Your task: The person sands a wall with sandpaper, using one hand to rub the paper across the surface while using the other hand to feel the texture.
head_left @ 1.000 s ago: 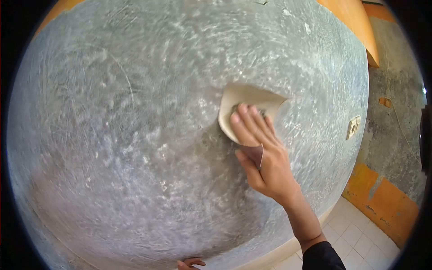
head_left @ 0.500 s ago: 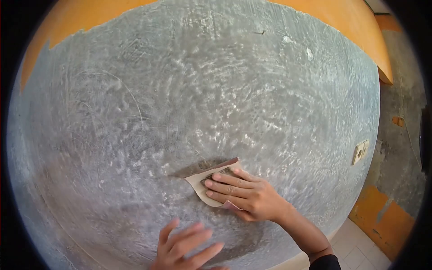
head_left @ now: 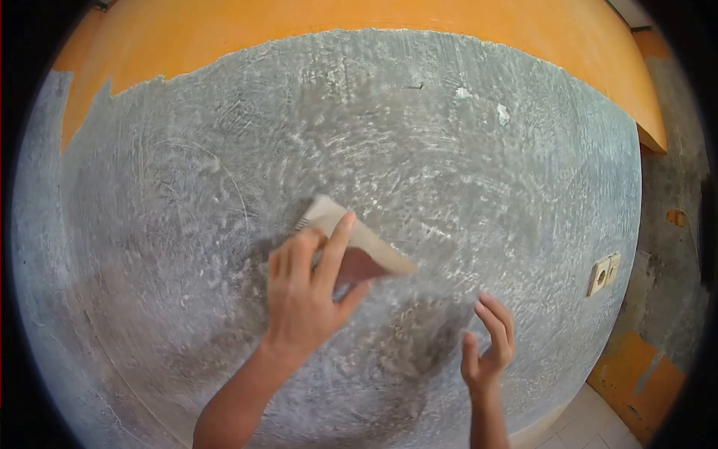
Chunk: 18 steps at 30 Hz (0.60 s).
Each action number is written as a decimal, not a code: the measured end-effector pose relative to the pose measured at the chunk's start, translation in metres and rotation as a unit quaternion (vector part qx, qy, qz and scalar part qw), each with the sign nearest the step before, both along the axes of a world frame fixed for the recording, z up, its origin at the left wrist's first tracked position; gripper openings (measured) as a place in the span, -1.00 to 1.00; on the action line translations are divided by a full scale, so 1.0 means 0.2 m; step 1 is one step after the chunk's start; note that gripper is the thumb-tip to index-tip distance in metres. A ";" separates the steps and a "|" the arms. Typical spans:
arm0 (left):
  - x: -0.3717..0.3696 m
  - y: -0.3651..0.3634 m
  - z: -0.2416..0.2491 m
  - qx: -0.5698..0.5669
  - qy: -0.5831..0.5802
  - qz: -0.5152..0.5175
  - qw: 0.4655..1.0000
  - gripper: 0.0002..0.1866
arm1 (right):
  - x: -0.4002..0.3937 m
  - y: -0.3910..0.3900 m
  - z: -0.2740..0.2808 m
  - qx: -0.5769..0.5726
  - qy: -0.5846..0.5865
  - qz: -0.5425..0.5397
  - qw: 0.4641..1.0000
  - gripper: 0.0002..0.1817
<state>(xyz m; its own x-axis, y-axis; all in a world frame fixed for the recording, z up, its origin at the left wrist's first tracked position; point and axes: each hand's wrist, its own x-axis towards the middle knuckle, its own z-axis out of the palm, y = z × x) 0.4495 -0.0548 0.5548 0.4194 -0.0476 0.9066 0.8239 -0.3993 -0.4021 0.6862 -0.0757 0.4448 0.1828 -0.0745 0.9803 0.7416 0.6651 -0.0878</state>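
My left hand (head_left: 307, 292) grips a sheet of sandpaper (head_left: 378, 251) by its near side, fingers bent over it. The sheet has a pale beige back, with a reddish-brown face showing where it curls. It lies close over the grey, scraped wall (head_left: 419, 172) and casts a shadow there. To the right and lower, my right hand (head_left: 490, 344) is held up with nothing in it, thumb and fingers apart and slightly curved.
Orange paint (head_left: 359, 15) with a ragged lower edge covers the wall's top. A double power socket (head_left: 603, 275) sits on the right. White floor tiles (head_left: 587, 419) show at the lower right, beside another patchy wall (head_left: 658, 299). A small nail (head_left: 419, 86) sticks out higher up.
The sandpaper has passed from my right hand to my left and moved up. My right hand has let go and drawn away to the right. The view has tilted up slightly.
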 end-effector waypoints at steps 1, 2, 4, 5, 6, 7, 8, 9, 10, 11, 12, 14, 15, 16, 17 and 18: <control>0.02 0.01 0.05 0.023 0.003 0.005 1.000 -0.24 | 0.01 0.01 -0.14 -0.005 0.072 -0.019 0.997 -0.73; 0.04 0.03 0.08 0.045 0.008 0.009 0.999 -0.26 | 0.00 0.00 -0.28 -0.033 0.133 -0.023 0.990 -0.74; 0.09 0.03 0.06 0.057 0.032 0.037 0.997 -0.35 | -0.04 -0.01 -0.56 -0.086 0.267 -0.056 0.958 -0.70; 0.11 0.04 0.01 0.050 0.052 0.035 0.997 -0.36 | -0.06 0.00 -0.71 -0.104 0.338 -0.083 0.932 -0.65; 0.14 0.06 -0.04 0.043 0.074 0.035 0.996 -0.36 | -0.04 0.02 -0.91 -0.162 0.310 -0.049 0.936 -0.62; 0.17 0.06 -0.05 0.038 0.099 0.041 0.994 -0.37 | -0.02 0.05 -1.13 -0.218 0.282 -0.007 0.934 -0.46; 0.16 0.06 -0.01 -0.011 0.094 0.029 0.995 -0.38 | -0.01 0.08 -1.23 -0.272 0.248 0.031 0.929 -0.25; 0.15 0.05 0.07 0.000 0.062 0.041 0.997 -0.37 | 0.00 0.07 -1.19 -0.271 0.243 0.038 0.931 -0.24; 0.15 0.03 0.18 0.010 0.028 0.052 0.998 -0.37 | 0.01 0.06 -1.15 -0.269 0.236 0.043 0.933 -0.23; 0.15 0.03 0.29 0.021 -0.006 0.065 0.998 -0.36 | 0.02 0.06 -1.12 -0.269 0.229 0.049 0.934 -0.22; 0.15 0.04 0.39 0.039 -0.047 0.065 0.996 -0.37 | 0.01 0.07 -1.11 -0.296 0.192 0.006 0.936 -0.22; 0.16 0.08 0.53 0.069 -0.090 0.077 0.991 -0.36 | -0.01 0.08 -1.12 -0.345 0.122 -0.082 0.927 -0.20; 0.20 0.11 0.57 0.082 -0.096 0.087 0.988 -0.35 | -0.01 0.07 -1.13 -0.353 0.115 -0.058 0.927 -0.20; 0.23 0.13 0.61 0.096 -0.104 0.096 0.985 -0.33 | 0.01 0.05 -1.13 -0.359 0.105 -0.035 0.927 -0.19; 0.24 0.13 0.64 0.096 -0.088 0.091 0.987 -0.35 | 0.04 0.04 -1.13 -0.365 0.094 -0.013 0.926 -0.19; 0.25 0.13 0.66 0.097 -0.072 0.086 0.989 -0.36 | 0.07 0.01 -1.14 -0.382 0.077 -0.006 0.921 -0.19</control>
